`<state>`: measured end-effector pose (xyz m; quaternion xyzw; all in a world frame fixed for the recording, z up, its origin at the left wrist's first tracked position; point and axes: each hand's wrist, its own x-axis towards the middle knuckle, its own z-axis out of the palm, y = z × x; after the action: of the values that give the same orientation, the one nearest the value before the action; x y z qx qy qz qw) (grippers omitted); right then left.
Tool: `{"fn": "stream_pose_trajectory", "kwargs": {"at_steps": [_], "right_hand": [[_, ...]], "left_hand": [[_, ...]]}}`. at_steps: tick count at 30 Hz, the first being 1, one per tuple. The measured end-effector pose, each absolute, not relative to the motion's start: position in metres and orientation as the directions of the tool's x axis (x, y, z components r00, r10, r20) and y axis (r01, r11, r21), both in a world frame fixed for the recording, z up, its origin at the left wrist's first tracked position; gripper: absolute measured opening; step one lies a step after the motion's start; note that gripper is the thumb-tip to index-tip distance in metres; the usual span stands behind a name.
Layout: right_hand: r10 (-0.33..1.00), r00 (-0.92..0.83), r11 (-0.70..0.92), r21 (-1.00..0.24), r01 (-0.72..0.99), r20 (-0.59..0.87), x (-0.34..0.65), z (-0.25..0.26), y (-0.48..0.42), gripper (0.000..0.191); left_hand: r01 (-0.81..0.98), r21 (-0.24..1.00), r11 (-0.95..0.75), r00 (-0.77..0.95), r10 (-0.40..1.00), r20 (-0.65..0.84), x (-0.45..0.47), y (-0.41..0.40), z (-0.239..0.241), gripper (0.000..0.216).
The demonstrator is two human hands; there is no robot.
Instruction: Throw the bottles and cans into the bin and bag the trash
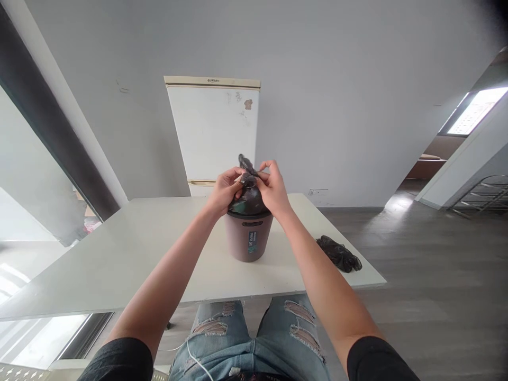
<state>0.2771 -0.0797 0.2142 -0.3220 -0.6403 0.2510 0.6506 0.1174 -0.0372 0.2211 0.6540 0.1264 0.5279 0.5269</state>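
Note:
A black plastic garbage bag (251,200) bulges out of the top of a mauve trash can (238,238), which stands upright on the white table and carries a blue-green label. Its gathered neck rises above the rim, twisted or looped between my hands. My left hand (226,189) pinches the neck from the left side. On the right, my right hand (273,186) grips the same neck between thumb and fingers, its index finger bent upward. What fills the bag is hidden.
A second crumpled black bag (339,254) lies by the right edge of the white table (159,238). Behind the table stands a white refrigerator (214,127) against a grey wall. A metal rack (482,196) is at far right.

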Motion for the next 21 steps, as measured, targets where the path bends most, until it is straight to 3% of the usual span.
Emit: {"fn": "stream_pose_trajectory", "kwargs": {"at_steps": [5, 11, 16, 21], "right_hand": [[0.722, -0.061, 0.683, -0.694, 0.228, 0.69, 0.277, 0.224, -0.085, 0.017], [0.706, -0.067, 0.659, -0.62, 0.426, 0.705, 0.272, 0.225, -0.092, 0.02], [0.573, 0.049, 0.626, -0.476, 0.618, 0.818, 0.267, 0.214, -0.093, 0.02], [0.412, 0.009, 0.644, -0.299, 0.704, 0.911, 0.266, 0.205, -0.09, 0.026]], "left_hand": [[-0.393, 0.825, -0.405, 0.389, 0.74, 0.549, 0.12, -0.036, 0.222, 0.035], [-0.311, 0.798, -0.516, 0.125, 0.81, 0.572, 0.124, -0.035, 0.216, 0.027], [0.043, 0.744, -0.667, -0.09, 0.739, 0.668, 0.124, -0.05, 0.213, 0.012], [0.41, 0.475, -0.779, 0.009, 0.524, 0.852, 0.123, -0.058, 0.214, 0.02]]}}
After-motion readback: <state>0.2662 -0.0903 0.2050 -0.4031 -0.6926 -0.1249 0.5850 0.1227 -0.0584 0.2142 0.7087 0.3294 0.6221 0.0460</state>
